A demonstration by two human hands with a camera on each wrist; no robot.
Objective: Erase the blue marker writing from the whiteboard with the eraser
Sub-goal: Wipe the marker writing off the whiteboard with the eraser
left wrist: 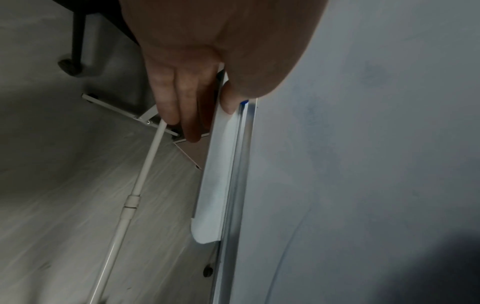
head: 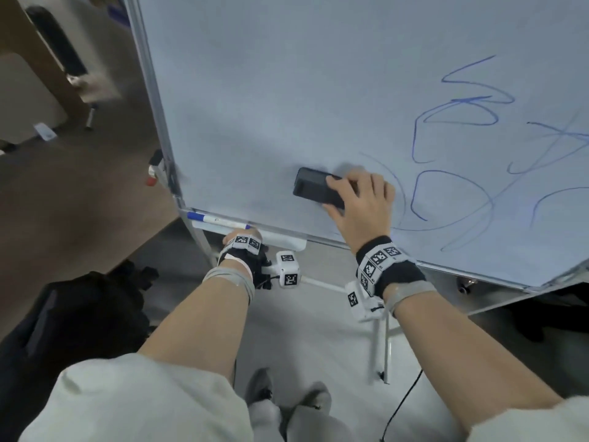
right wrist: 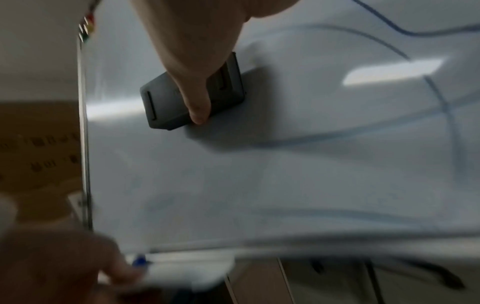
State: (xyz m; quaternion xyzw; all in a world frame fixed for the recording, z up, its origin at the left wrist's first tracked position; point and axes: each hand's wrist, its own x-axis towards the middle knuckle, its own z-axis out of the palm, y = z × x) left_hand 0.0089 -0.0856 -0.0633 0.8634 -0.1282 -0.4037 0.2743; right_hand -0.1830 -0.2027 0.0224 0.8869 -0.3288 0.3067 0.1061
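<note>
The head view alone takes in both hands at once. The right hand (head: pixel 360 202), low in the middle of the frame, grips one dark eraser (head: pixel 314 187) flat against the whiteboard (head: pixel 287 90), fingers along its top edge and thumb under it. The blue marker writing (head: pixel 462 148) fills the right half of that frame: several loops and crossing strokes, cut off at the right edge, so they cannot be counted. The stroke nearest the eraser looks faint.

The right wrist view shows what the head view hides: the eraser's grey back with two slots, one partly covered by a finger. This picture is blurred, and the board's lower edge smears across the bottom.

The left wrist view shows the left hand (left wrist: pixel 187 86) pinching the white tray (left wrist: pixel 215 185) under the board's bottom rail, thumb on top, fingers beneath. In the head view this hand is mostly hidden by its wrist band.

One marker (head: pixel 216 221) with a blue cap lies in the tray at lower left; only a blue tip shows beside the thumb in the left wrist view.
</note>
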